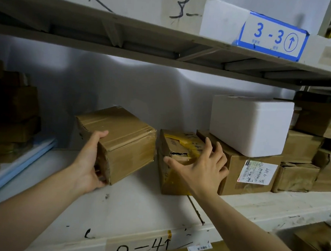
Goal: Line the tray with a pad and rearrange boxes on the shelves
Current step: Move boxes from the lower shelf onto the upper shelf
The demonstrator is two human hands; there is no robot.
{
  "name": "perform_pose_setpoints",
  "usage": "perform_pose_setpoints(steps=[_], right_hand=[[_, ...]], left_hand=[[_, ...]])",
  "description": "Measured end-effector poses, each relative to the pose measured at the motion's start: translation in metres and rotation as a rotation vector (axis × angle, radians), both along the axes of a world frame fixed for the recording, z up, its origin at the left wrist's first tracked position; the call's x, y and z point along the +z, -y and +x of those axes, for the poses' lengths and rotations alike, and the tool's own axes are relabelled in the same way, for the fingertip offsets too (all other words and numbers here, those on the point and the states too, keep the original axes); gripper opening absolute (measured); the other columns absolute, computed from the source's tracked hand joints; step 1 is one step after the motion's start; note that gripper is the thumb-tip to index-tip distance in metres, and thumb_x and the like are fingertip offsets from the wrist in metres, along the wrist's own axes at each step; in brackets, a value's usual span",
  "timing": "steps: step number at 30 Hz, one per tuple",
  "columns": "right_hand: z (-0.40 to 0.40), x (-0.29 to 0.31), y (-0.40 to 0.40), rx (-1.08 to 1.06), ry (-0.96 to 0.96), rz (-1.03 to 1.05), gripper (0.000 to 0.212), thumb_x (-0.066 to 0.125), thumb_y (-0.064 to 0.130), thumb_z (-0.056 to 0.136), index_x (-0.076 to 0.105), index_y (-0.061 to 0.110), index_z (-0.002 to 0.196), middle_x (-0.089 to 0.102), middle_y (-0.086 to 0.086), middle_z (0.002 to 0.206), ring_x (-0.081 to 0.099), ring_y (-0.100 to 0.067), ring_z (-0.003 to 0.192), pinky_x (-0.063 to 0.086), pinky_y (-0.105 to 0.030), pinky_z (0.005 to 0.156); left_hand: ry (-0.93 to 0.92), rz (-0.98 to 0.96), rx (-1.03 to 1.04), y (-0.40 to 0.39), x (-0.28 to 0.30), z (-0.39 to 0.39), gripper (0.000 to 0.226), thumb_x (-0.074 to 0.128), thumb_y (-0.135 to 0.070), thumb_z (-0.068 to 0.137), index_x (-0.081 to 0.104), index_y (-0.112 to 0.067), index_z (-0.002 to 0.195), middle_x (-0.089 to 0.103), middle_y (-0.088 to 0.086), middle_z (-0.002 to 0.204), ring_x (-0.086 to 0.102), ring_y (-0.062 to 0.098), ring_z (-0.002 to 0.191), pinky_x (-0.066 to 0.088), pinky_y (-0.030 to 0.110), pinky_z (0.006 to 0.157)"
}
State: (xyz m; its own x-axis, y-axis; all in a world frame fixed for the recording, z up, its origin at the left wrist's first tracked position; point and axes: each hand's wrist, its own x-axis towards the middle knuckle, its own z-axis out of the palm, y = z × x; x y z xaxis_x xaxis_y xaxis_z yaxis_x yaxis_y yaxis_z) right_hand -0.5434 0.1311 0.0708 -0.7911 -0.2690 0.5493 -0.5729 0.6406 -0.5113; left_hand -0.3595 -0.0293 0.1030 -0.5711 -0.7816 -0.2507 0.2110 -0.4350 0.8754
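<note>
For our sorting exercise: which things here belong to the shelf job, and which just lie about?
In the job:
- tape-wrapped brown cardboard box, gripped by left hand
- torn yellow-taped cardboard box, touched by right hand

Lying about:
- white foam box
- blue-bordered shelf label

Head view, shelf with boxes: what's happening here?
A person is sorting parcels on a white shelf. The left hand grips the near end of a taped cardboard box. The right hand rests with spread fingers on a torn box with yellow tape, beside a labelled box carrying a white foam box.
</note>
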Motion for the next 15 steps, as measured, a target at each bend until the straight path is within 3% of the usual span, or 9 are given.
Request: perform_pose_setpoints(steps=[3, 7, 10, 15], right_hand=[[0.0, 0.002, 0.009, 0.001, -0.01, 0.033, 0.134, 0.039, 0.102, 0.046, 0.012, 0.028, 0.155, 0.006, -0.006, 0.163, 0.005, -0.032, 0.149, 0.017, -0.058, 0.114], [-0.004, 0.002, 0.015, -0.023, 0.007, 0.117, 0.125, 0.051, 0.094, 0.054, 0.017, 0.028, 0.153, 0.008, -0.007, 0.163, 0.007, -0.034, 0.148, 0.021, -0.059, 0.112], [-0.004, 0.0, 0.018, -0.029, -0.056, 0.109, 0.115, 0.049, 0.089, 0.055, 0.025, 0.028, 0.149, 0.014, -0.006, 0.16, 0.011, -0.032, 0.146, 0.025, -0.058, 0.108], [-0.007, -0.007, 0.014, 0.028, -0.083, 0.019, 0.122, 0.048, 0.093, 0.051, 0.02, 0.03, 0.151, 0.009, -0.004, 0.161, 0.008, -0.032, 0.146, 0.026, -0.058, 0.111]], left_hand=[[0.003, 0.005, -0.005, 0.005, -0.001, 0.0, 0.061, 0.069, -0.057, 0.077, 0.054, -0.026, 0.127, 0.059, 0.014, 0.116, 0.056, 0.035, 0.105, 0.05, 0.048, 0.079], [0.007, 0.023, -0.016, 0.014, -0.005, -0.002, 0.063, 0.071, -0.057, 0.075, 0.054, -0.026, 0.128, 0.059, 0.015, 0.118, 0.056, 0.036, 0.107, 0.05, 0.051, 0.088], [0.005, 0.03, -0.029, 0.019, -0.007, -0.004, 0.061, 0.07, -0.058, 0.076, 0.056, -0.026, 0.127, 0.061, 0.014, 0.115, 0.057, 0.034, 0.104, 0.049, 0.052, 0.093], [-0.001, 0.039, -0.046, 0.03, -0.006, -0.007, 0.059, 0.068, -0.058, 0.077, 0.056, -0.027, 0.126, 0.061, 0.014, 0.114, 0.058, 0.035, 0.102, 0.05, 0.05, 0.085]])
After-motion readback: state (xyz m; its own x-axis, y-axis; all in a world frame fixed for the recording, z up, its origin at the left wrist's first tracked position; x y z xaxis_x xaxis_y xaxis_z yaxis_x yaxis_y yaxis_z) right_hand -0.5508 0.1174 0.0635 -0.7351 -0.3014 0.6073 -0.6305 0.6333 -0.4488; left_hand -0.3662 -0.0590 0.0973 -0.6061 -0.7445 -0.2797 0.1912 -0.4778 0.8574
